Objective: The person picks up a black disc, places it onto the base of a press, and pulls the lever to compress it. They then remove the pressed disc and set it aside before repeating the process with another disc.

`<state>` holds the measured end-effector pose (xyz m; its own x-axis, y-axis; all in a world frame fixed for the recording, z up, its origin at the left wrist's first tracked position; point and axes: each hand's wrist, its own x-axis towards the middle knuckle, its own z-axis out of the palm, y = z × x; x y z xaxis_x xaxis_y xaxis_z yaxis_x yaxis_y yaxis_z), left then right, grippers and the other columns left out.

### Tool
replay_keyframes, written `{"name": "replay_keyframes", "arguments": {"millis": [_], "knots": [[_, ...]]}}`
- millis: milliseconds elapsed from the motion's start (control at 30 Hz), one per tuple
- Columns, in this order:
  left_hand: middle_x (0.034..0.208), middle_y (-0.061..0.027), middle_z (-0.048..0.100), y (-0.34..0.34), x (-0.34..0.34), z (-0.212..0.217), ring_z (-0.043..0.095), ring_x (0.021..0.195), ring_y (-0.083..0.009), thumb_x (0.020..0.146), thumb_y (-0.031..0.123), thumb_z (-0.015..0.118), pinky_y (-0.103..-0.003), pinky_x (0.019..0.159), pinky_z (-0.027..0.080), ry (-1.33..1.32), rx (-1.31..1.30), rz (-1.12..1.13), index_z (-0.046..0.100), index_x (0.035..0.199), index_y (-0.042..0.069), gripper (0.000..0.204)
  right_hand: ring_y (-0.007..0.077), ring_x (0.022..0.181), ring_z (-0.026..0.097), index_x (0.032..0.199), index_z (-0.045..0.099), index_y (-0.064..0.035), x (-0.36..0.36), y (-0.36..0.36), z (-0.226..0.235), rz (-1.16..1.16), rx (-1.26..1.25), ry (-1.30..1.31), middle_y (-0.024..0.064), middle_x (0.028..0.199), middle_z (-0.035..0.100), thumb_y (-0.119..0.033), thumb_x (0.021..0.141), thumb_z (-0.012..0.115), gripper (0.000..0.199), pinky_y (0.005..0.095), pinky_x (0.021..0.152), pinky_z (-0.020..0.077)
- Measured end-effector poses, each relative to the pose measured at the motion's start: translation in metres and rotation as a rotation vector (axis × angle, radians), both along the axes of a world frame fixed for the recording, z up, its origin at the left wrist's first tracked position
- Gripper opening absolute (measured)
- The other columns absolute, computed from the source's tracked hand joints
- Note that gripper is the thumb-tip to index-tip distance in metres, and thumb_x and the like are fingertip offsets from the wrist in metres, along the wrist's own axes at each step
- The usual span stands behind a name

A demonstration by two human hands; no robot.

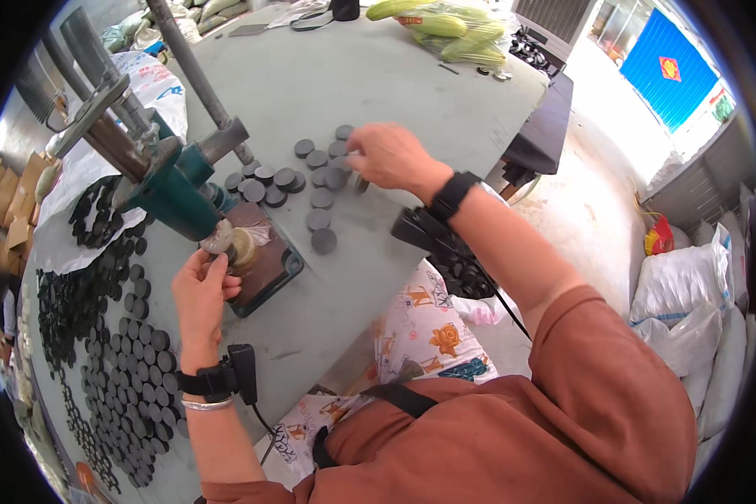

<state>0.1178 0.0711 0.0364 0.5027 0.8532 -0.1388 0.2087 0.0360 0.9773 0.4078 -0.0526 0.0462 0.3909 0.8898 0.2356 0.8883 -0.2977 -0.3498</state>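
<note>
Down at the centre left of the frame, the person's left hand is closed in a pinch around a small pale round piece, holding it right under the head of the green hand press, just above the press's dark base plate. The press handle runs up toward the upper left of the frame. Further up, near the middle, the right hand reaches over a loose cluster of dark grey discs lying flat on the grey table; its fingers curl down onto the discs at the cluster's upper right edge, and whether they have hold of one cannot be told from this view. Both wrists wear black straps. Along the left side of the frame many more black discs lie spread out in close rows on the table, reaching down to the lower left. A bag of green-yellow produce sits at the table's far end at the top of the frame. A black tray of small dark parts hangs off the table edge below the right forearm.
</note>
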Motion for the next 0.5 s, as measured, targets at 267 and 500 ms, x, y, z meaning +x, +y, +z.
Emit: {"name": "replay_keyframes", "arguments": {"millis": [267,500], "knots": [[0.073,0.0048,0.053,-0.006,0.006,-0.016,0.048,0.061,-0.0037,0.086,0.02,0.071,-0.019,0.054,0.04,0.187,0.403,-0.032,0.066,0.112,0.003,0.031,0.0353,0.087,0.065,0.091,0.071,-0.0012,0.005,0.005,0.016,0.013,0.011,-0.03,0.0205,0.086,0.068,-0.03,0.081,0.066,0.031,0.0418,0.077,0.0515],[0.074,0.0021,0.054,-0.005,0.011,-0.022,0.049,0.064,-0.0085,0.079,0.024,0.075,-0.025,0.058,0.041,0.155,0.411,0.05,0.067,0.103,0.003,0.032,0.0299,0.057,0.059,0.075,0.061,0.0026,-0.009,0.036,0.142,0.068,0.9,-0.204,0.0153,0.066,0.062,-0.028,0.081,0.064,0.031,0.0444,0.056,0.0469]]}}
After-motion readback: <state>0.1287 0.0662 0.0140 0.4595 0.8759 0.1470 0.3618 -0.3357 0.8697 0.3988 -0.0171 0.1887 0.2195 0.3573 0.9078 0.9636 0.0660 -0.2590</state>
